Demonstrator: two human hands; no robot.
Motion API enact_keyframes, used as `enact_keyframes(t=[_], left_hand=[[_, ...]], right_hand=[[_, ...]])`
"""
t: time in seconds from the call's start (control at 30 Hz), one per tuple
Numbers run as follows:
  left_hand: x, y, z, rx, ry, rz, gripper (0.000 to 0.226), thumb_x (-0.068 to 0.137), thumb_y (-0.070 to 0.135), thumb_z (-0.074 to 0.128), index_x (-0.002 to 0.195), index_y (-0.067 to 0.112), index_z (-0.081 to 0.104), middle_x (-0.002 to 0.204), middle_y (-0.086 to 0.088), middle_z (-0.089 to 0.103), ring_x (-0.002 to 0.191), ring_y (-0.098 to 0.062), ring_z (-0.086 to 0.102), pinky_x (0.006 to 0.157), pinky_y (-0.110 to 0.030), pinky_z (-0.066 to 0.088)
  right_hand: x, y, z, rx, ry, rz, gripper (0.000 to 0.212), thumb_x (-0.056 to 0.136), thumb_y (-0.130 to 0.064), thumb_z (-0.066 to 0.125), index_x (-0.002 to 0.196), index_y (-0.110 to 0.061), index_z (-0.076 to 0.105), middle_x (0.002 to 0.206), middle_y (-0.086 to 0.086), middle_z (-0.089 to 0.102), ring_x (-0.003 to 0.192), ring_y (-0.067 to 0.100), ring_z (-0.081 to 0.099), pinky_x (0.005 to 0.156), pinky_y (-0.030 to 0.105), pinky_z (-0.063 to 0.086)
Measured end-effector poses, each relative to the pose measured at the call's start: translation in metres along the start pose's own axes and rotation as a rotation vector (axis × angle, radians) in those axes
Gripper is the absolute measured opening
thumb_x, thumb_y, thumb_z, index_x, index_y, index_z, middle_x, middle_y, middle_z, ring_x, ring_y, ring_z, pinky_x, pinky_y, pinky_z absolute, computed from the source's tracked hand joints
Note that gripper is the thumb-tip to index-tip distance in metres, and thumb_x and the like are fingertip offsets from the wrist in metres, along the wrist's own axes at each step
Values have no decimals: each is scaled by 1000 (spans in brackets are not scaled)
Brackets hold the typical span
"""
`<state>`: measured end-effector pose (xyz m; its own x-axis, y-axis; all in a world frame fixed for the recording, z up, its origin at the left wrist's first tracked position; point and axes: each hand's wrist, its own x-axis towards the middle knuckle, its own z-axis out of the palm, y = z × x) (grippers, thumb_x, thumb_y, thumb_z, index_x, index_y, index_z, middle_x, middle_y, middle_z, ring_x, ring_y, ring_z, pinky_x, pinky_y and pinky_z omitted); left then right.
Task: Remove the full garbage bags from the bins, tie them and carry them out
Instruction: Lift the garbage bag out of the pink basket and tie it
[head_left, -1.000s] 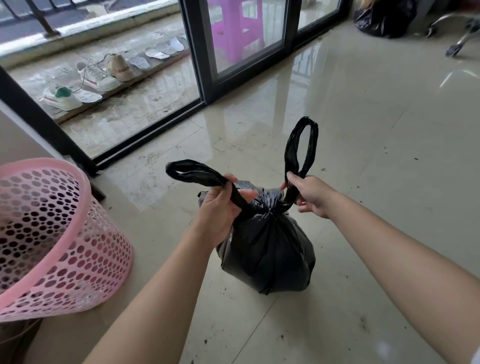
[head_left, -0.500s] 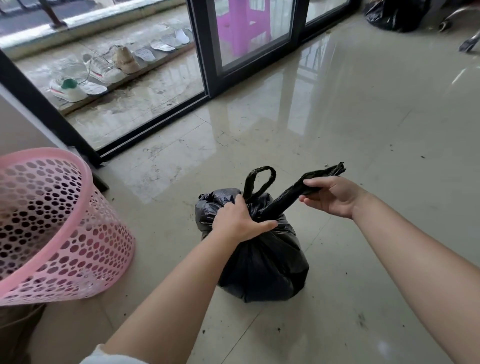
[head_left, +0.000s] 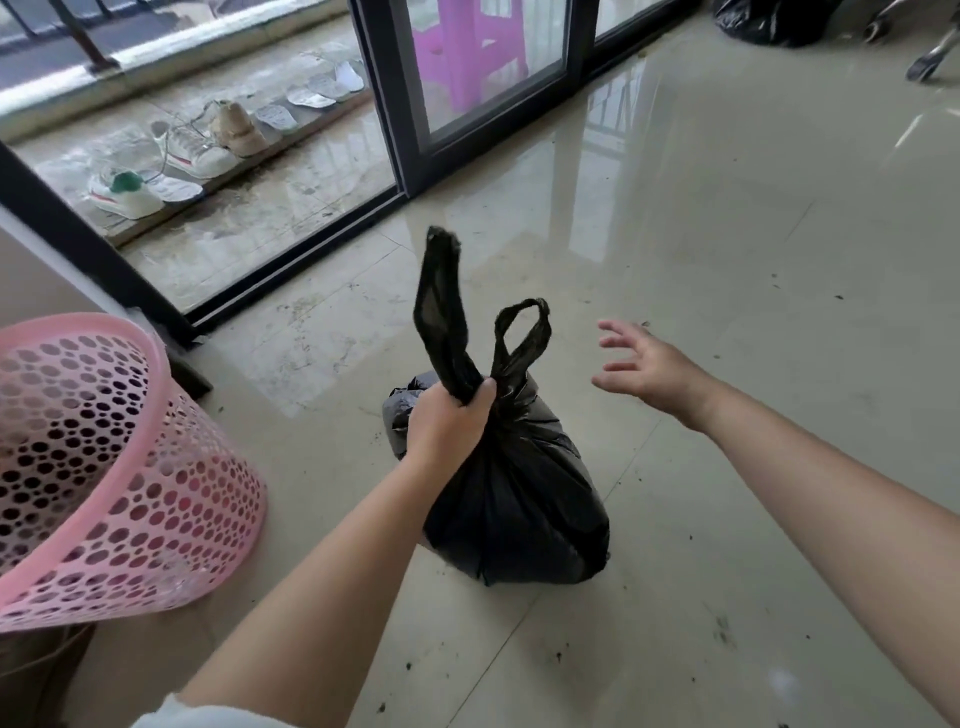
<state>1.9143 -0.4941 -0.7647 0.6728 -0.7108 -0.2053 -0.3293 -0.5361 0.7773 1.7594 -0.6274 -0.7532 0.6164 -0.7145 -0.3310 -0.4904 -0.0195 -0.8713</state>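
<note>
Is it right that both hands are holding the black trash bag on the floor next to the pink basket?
Not quite. Only the left hand grips the black trash bag, at its gathered neck. The right hand is open in the air beside the bag, touching nothing. The head view shows this. The rest is right: the bag sits on the floor, with the pink basket to its left.

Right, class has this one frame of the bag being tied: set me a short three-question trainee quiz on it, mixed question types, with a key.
1. True or false: the right hand grips a handle loop of the black garbage bag.
2. Which hand holds the bag's neck? A left hand B right hand C neither
3. Fill in: the pink perforated bin stands to the bag's ____.

Key: 1 false, it is open and apart from the bag; 2 A; 3 left.
</note>
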Motion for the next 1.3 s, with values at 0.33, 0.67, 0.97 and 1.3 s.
enact_keyframes(t=[0.33, 0.67, 0.97, 1.3], left_hand=[[-4, -1, -2, -250, -141, -10, 30, 91, 14, 52, 63, 4, 50, 42, -3, 42, 23, -1, 35, 34, -10, 31], [-4, -15, -24, -748, -643, -344, 36, 101, 24, 25, 91, 9, 56, 48, 1, 65, 45, -9, 59, 55, -20, 52], [2, -26, -23, -988, -479, -365, 30, 95, -1, 38, 77, 12, 57, 48, 9, 64, 38, -1, 57, 42, -10, 46], [1, -19, -19, -513, -516, -197, 40, 84, -11, 55, 57, 15, 42, 65, 6, 56, 71, -4, 55, 60, -16, 43]], right_hand=[[7, -37, 32, 432, -9, 118, 29, 96, -3, 41, 69, -12, 46, 65, 8, 47, 22, 1, 42, 26, 8, 29], [-29, -90, 18, 663, -235, -38, 21, 90, -1, 43, 76, -11, 54, 39, -3, 56, 63, 17, 65, 66, 30, 56], [-24, -10, 40, 623, -296, 449, 27, 92, -8, 37, 68, -9, 47, 29, -4, 35, 25, 7, 39, 47, 18, 47], [-4, -2, 32, -399, 71, 106, 17, 90, -4, 45, 97, -4, 61, 91, 8, 58, 82, 22, 57, 73, 25, 43]])
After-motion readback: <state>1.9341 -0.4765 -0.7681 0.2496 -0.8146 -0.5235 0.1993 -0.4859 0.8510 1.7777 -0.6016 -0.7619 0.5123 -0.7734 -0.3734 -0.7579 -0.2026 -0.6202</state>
